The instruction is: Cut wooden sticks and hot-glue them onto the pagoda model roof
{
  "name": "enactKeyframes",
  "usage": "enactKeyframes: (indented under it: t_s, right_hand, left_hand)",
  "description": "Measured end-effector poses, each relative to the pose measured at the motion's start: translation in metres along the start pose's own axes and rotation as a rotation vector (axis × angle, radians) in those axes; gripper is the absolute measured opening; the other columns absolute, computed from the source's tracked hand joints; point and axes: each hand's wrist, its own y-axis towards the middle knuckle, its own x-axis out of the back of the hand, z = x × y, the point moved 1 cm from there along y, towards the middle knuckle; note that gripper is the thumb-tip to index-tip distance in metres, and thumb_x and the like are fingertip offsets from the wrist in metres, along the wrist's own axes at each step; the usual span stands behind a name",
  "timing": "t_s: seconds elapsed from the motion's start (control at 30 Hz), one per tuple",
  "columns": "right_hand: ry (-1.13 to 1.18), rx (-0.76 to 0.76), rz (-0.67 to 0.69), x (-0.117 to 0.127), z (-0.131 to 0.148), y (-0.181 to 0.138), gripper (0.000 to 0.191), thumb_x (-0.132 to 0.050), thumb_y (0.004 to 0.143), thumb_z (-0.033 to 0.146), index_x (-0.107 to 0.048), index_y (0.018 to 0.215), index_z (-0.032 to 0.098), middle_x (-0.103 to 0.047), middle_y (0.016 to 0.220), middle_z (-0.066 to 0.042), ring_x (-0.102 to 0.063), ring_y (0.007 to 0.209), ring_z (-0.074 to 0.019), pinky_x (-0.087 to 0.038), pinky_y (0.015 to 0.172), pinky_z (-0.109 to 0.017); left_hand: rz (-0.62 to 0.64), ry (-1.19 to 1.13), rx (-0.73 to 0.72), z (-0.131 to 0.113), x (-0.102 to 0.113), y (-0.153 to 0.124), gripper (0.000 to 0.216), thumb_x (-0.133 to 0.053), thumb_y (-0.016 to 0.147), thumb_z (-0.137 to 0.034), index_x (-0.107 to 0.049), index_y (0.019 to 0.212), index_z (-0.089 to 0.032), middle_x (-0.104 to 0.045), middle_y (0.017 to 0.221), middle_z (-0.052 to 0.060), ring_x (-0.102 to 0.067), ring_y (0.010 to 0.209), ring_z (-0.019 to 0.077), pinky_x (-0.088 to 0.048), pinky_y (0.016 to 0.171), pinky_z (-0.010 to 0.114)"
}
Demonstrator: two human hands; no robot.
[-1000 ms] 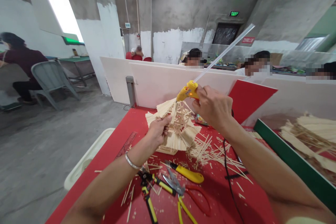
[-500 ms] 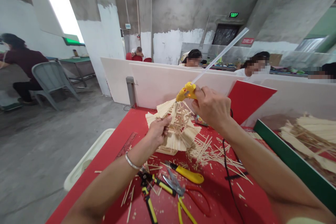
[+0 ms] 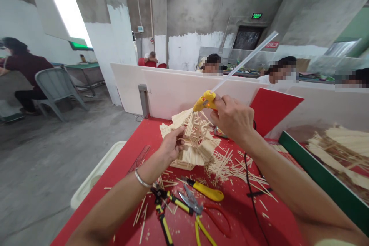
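Observation:
A small tiered model built of thin wooden sticks stands on the red table. My left hand grips the model's left side, fingers curled round its sticks. My right hand is closed on a yellow hot glue gun, whose nozzle touches the top of the model. A long clear glue stick juts up and to the right from the gun's back. The gun's black cord runs down across the table under my right forearm.
Loose sticks litter the table right of the model. In front lie a yellow utility knife, red-handled scissors, yellow-black pliers and a ruler. White dividers back the table; people sit beyond. Another stick model lies at right.
My left hand has shifted slightly on the model's side, fingers opening a little and re-gripping. The glue gun stays at the model's top.

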Motion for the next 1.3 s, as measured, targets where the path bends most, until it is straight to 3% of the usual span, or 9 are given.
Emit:
enactKeyframes:
  t_s: [0.27,1.3]
  right_hand:
    - [-0.005,0.001,0.004,0.0010,-0.0004,0.0003,0.038,-0.040,0.095,0.032,-0.054,0.128,0.018,-0.062,0.095,-0.005,-0.052,0.076,-0.0167,-0.016,0.055,-0.033]
    - [0.000,0.001,0.013,0.0023,0.0012,0.0022,0.040,-0.039,0.094,0.031,-0.052,0.130,0.017,-0.062,0.097,-0.006,-0.051,0.078,-0.0171,-0.018,0.056,-0.033]
  left_hand:
    - [0.003,0.054,-0.014,0.0042,0.0065,0.0053,0.012,-0.072,0.073,-0.018,-0.061,0.072,-0.013,-0.061,0.062,0.001,-0.043,0.039,0.0051,-0.024,0.033,0.017]
    - [-0.040,0.077,-0.024,0.0017,0.0020,-0.0026,0.013,-0.071,0.076,-0.017,-0.061,0.069,-0.012,-0.060,0.062,0.001,-0.043,0.040,0.0045,-0.026,0.033,0.016]
